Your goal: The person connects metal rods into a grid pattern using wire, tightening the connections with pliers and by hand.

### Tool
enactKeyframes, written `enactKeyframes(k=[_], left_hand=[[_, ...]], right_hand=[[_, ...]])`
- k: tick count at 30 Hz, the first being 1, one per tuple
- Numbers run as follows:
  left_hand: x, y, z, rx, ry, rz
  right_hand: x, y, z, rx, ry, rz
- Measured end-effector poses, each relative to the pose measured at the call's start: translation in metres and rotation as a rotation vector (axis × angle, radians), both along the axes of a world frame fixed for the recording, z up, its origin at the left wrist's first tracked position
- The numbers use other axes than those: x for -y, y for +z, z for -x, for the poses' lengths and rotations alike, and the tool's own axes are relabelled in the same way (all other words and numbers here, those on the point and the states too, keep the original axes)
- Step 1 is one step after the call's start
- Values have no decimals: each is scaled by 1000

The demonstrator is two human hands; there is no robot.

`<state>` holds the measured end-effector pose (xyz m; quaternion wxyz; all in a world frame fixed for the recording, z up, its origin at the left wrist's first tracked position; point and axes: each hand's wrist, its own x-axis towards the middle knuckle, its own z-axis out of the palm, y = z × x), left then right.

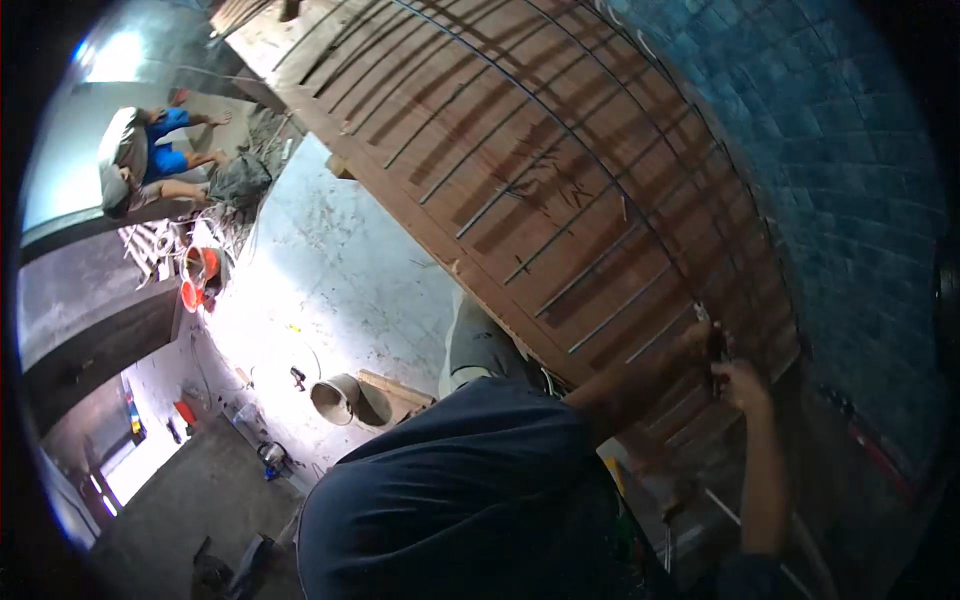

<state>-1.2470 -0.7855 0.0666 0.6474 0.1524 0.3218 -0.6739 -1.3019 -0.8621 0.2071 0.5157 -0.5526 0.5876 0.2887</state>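
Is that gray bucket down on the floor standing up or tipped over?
Tipped: the bucket lies tilted, its round mouth facing sideways toward the camera.

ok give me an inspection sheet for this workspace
surface: brown wooden board laid with a grid of thin steel bars
job's things: small dark tool at a bar crossing
clutter: bucket, orange containers, small tools on the concrete floor below
grippers: left hand and right hand both at the tool; grip unclear
cables: thin wire looped on the floor
surroundings: block wall at right; another person crouching far left
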Motion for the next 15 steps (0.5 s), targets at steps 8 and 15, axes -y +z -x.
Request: enactKeyframes(k=[8,15], left_hand=[[-20,9,-3,138,-88,63],[-114,30,-22,423,-340,182]], right_hand=[[-7,-47,42,-79,992,969],[-19,-40,67,594,-383,-189]])
